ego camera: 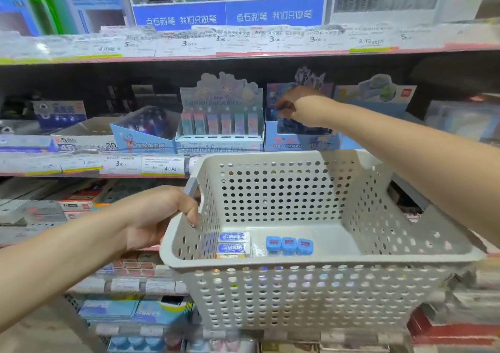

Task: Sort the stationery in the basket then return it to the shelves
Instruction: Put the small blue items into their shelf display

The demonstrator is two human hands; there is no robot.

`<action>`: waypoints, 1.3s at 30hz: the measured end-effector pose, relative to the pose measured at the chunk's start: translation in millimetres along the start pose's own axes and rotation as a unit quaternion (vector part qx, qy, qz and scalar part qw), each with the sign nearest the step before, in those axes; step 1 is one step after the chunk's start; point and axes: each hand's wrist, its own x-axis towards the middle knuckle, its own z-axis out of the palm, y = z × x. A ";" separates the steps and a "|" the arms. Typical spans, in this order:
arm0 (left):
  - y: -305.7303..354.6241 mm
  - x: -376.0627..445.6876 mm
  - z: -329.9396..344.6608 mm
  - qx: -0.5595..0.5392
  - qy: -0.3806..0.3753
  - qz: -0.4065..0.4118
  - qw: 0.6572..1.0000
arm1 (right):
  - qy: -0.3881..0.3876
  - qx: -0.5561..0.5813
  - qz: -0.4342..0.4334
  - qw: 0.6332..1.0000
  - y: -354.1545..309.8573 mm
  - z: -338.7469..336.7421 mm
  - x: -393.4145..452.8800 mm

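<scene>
inside left-held pale perforated basket (311, 296)

In the basket (319, 260), erasers (234, 244) lie left of three, perhaps sharpeners (289, 245), shelves (92, 163) behind.

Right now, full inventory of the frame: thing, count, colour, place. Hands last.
basket: 1, pale grey perforated plastic, held up in front of the shelves
eraser packs: 2 clearly seen, blue and white, basket floor, left side, stacked along the wall; something yellowish under them, unclear
small blue items: 3, blue with red labels, in a row on the basket floor, centre
pastel display box: 1, pink and light blue, middle shelf, centre
dark blue display box: 1, middle shelf, right of the pastel one
price tags: many, white, along the shelf edges
left hand: grip on the basket's left rim
right hand: reaching into the dark blue display box; fingers blurred
</scene>
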 end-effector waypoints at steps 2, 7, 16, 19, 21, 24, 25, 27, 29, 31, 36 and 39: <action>0.1 2.5 -1.9 0.001 0.000 -0.001 1.000 | 0.002 -0.001 0.000 1.000 -0.5 0.5 1.1; 1.1 5.6 -4.6 0.021 0.013 -0.005 1.000 | -0.003 -0.010 0.010 1.000 -1.6 5.4 4.2; 0.5 13.1 -6.1 0.029 0.015 -0.013 0.999 | -0.004 -0.021 0.021 1.000 -4.2 4.1 4.7; 0.7 14.1 -5.3 0.034 0.016 -0.013 0.999 | 0.007 -0.019 -0.005 1.000 0.5 7.4 3.1; 1.2 14.7 -4.5 0.034 0.014 -0.012 0.999 | 0.027 0.031 -0.015 0.999 4.1 8.8 0.0; 3.0 13.6 -2.5 0.028 0.020 -0.007 0.999 | 0.017 0.094 -0.004 0.995 9.8 7.0 -2.5; 3.4 13.2 -1.8 0.026 0.021 -0.008 0.999 | 0.001 0.098 0.001 0.995 11.0 6.4 -4.7; 3.3 11.3 -1.0 0.023 0.023 -0.013 0.999 | -0.001 0.085 0.001 0.996 12.5 9.1 -11.1; 1.8 11.5 -2.2 0.032 0.024 -0.011 0.999 | 0.071 0.097 -0.010 0.993 10.8 12.8 -23.2; 1.0 12.5 -1.6 0.033 0.019 -0.008 0.999 | 0.181 0.156 -0.067 0.969 -0.9 14.6 -43.0; 2.2 15.2 0.1 0.033 0.013 0.005 0.999 | -0.105 0.131 -0.160 0.973 -39.4 28.6 -89.2; 0.7 16.6 0.7 0.032 0.017 0.004 0.999 | -0.291 0.019 -0.163 0.942 -49.0 57.4 -96.6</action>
